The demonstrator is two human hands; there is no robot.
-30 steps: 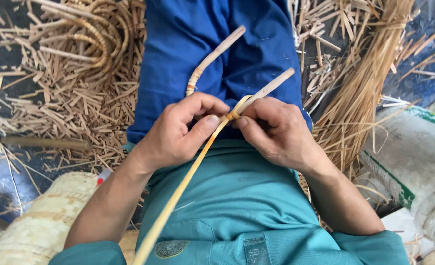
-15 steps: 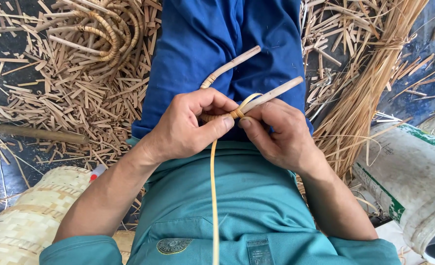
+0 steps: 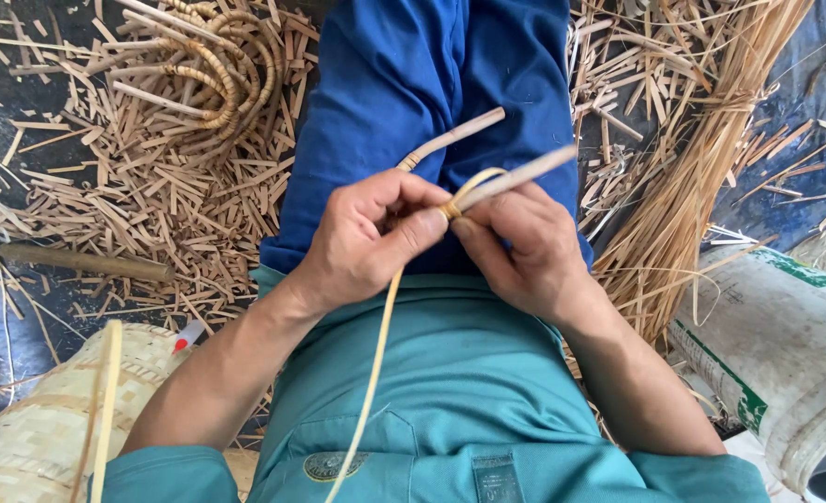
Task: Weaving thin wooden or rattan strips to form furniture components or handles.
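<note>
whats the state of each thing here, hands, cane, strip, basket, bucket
left hand: closed, pinching the strip
right hand: closed on the cane
cane: held, partly wrapped
strip: looped round the cane, tail hanging loose
basket: woven, lying on its side
bucket: tipped over

We wear a teal short-sleeved shirt (image 3: 450, 391) of plain, smooth cloth, its sleeves ending above the elbows so that both forearms are bare. Low on the front of the shirt sits a small round embroidered badge (image 3: 331, 466) in dull green and yellow, and beside it a narrow stitched tab (image 3: 497, 477) of the same teal. Our trousers (image 3: 432, 102) are a deep, bright blue, creased in long folds down the middle. Our left hand (image 3: 362, 237) and right hand (image 3: 525, 247) are bare, with no gloves, rings or watch, and short nails.
</note>
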